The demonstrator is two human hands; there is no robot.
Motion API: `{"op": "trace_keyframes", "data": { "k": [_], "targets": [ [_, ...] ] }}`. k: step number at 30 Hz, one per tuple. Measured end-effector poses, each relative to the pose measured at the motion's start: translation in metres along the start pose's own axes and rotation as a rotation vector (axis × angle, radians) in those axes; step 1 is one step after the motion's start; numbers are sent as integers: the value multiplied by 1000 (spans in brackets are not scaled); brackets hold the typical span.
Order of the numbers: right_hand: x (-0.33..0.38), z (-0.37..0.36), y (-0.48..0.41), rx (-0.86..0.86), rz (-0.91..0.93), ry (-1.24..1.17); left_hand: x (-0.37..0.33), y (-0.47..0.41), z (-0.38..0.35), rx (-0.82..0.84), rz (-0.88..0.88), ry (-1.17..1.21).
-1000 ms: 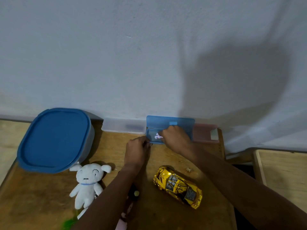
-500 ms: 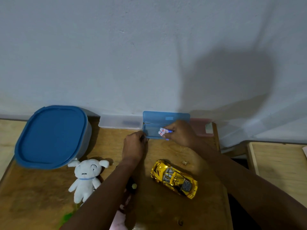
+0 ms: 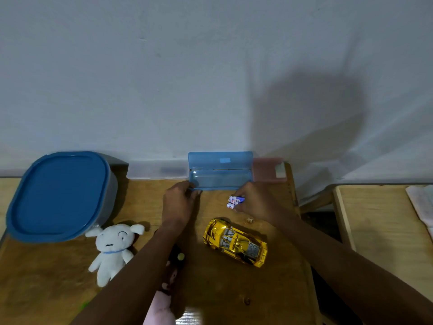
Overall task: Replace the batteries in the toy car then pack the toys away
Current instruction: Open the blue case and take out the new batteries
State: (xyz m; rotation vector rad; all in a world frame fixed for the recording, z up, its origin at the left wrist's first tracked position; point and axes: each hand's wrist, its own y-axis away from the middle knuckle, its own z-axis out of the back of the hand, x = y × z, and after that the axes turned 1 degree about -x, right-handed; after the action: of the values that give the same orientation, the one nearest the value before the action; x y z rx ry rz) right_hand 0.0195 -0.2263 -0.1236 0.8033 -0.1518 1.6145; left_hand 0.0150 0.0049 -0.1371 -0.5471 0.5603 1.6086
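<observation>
Batteries (image 3: 234,202): small, white with blue and red print, pinched in the fingertips of the right hand (image 3: 255,202), just in front of the blue case (image 3: 220,182). Their far ends are hidden by the fingers, so the count is hard to make out.

Blue case: lid raised; front left corner gripped by the left hand (image 3: 179,204).

Toy car (image 3: 235,242): glossy gold with dark windows, set upright on the table (image 3: 46,277) in front of the case. Long axis diagonal, nose towards the case, tail away and rightward.

Pink toy (image 3: 161,308): in front of the case, largely hidden under the left forearm and cut off by the frame edge.
</observation>
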Motion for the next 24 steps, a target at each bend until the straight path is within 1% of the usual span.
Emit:
{"op": "trace_keyframes", "data": {
  "k": [7, 10, 12, 14, 16, 17, 18, 19, 20, 21, 24],
  "targets": [
    [0, -7, 5, -80, 50, 160, -2, 0, 1, 7, 8, -8],
    [1, -5, 8, -117, 79, 184, -3, 0, 1, 18, 12, -8],
    [1, 1, 9, -187, 66, 83, -2, 0, 1, 9, 18, -22],
    [1, 13, 6, -349, -1, -71, -2, 1, 2, -15, 8, -74],
    [1, 29, -2, -472, -96, -88, -4, 2, 4, -49, -19, -152],
    [-1, 33, -9, -484, -166, -101, -5, 1, 4, -60, -31, -181],
    [-3, 35, -14, -492, -222, -181, -7, 0, 4, -64, -38, -197],
    [-4, 34, -20, -498, -248, -312, -8, -1, 4, -62, -37, -203],
    [-5, 32, -24, -504, -249, -439, -9, -3, 4, -59, -29, -201],
    [-7, 29, -26, -510, -229, -511, -10, -5, 4, -57, -19, -197],
    [-14, 21, -17, -499, -128, -476, -12, -9, 4, -66, 2, -216]
  ]
}}
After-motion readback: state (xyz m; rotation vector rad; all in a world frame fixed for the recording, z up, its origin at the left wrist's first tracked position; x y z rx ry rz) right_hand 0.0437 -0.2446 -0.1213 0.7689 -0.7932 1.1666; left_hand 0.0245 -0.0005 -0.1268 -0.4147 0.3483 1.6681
